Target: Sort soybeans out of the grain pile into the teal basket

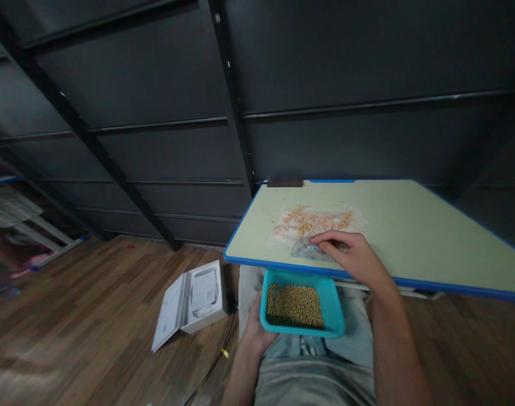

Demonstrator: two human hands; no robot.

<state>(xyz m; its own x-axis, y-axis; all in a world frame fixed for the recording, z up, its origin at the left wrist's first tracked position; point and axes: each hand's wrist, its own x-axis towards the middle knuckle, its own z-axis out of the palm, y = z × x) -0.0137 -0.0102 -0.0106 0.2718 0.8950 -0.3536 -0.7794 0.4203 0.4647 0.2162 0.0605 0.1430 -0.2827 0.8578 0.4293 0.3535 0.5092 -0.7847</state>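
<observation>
A teal plastic tub (333, 307), part filled with round yellowish beans (295, 304), sits over my lap below the table's front edge. My left hand (258, 324) holds the tub at its left side, the fingers partly hidden beneath it. On the table, my right hand (346, 251) is closed, thumb and fingertips pinched together over a crumpled clear plastic bag (302, 248) with blue print. Whatever is between those fingertips is too small to make out. Just beyond lies a spread of orange-yellow kernels (308, 223) mixed with fine white grains (280, 232).
The pale green tabletop (430, 237) has a blue rim and stands near a dark panelled wall (367, 56). On the wooden floor to the left lie an open white box (204, 293) and a black cable (213, 366). A white rack (38, 225) stands at far left.
</observation>
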